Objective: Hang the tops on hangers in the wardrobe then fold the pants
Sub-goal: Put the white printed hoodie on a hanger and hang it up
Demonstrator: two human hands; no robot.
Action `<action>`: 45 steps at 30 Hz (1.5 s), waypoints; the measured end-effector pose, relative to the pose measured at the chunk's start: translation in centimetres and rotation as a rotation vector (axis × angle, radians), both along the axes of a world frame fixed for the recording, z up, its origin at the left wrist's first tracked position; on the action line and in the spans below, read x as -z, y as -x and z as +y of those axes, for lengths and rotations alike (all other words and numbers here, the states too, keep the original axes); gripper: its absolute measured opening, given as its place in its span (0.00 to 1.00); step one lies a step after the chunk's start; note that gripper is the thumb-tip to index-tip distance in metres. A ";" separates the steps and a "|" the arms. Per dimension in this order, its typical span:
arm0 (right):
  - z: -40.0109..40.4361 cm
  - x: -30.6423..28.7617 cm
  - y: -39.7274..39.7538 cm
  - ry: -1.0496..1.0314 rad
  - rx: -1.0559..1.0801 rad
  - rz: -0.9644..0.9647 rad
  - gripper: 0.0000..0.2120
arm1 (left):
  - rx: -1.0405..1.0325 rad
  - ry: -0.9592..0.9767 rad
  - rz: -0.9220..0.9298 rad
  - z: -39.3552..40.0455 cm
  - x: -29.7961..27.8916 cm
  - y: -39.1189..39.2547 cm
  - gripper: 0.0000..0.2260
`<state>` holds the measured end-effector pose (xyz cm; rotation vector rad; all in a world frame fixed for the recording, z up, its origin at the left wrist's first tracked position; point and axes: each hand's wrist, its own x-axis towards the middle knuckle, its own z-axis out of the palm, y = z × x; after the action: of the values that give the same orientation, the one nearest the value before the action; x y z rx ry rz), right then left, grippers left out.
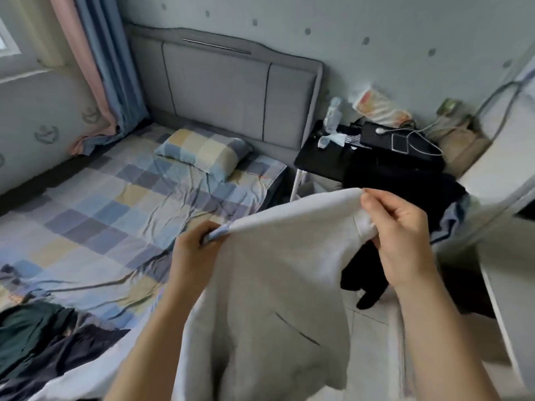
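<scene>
We hold up a light grey top [278, 285] in front of us, above the near edge of the bed [121, 198] and the floor beside it. Our left hand [194, 253] grips the top's upper edge, fingers curled round a bunched fold that shows a bit of pale blue trim. Our right hand [396, 235] pinches the other end of that edge between thumb and fingers, with a wad of the cloth gathered under the palm. The cloth hangs down from both grips, a dark slanted pocket line showing on its front.

On the checked sheet lies a matching pillow [202, 151] near the grey headboard [231, 94]. Dark clothes [37, 340] lie heaped on the bed at our lower left. Right of the bed stands a small black table [321, 163], with more black clothing [405, 183] draped beside it and hanging down toward the floor. A white wardrobe panel [498, 215] stands at the far right.
</scene>
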<state>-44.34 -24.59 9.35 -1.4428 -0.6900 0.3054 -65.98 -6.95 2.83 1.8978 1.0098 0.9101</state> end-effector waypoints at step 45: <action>-6.9 1.7 -33.2 0.625 -0.074 0.399 0.05 | 1.263 -0.027 0.035 -8.0 -2.7 -37.0 0.15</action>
<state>-11.09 -31.45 7.65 -1.8684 -0.3258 0.8990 -28.95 -14.91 5.50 2.0415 -0.2854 0.1210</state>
